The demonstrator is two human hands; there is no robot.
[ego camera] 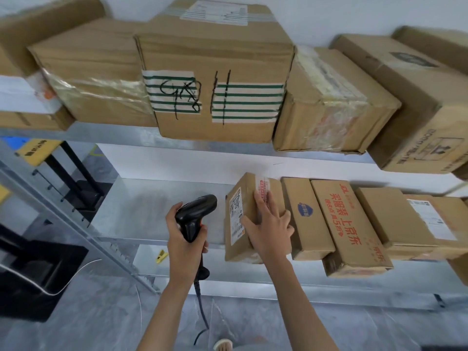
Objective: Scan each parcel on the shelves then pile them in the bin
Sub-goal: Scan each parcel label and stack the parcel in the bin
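While the left hand (183,236) grips the black scanner (195,215) by its handle, fingers curled round it, the scanner's head points toward 2 o'clock at the parcel (243,239) just beside it. That parcel stands at the left end of a row on the lower shelf (162,209), its front overhanging the shelf edge and its white label (236,215) facing the scanner. The right hand (269,231) holds the parcel from above: fingers spread over the taped top, thumb pressed on the labelled side. At 3 o'clock from it sit more boxes, side by side: one with a blue badge (305,211), then one with red print (347,224). The scanner's cable (201,300) hangs toward 6 o'clock. On the upper shelf, at 12 o'clock, a large box with green-striped tape (215,97) sits among other cartons. A black bin (33,269) stands on the floor at 9 o'clock.
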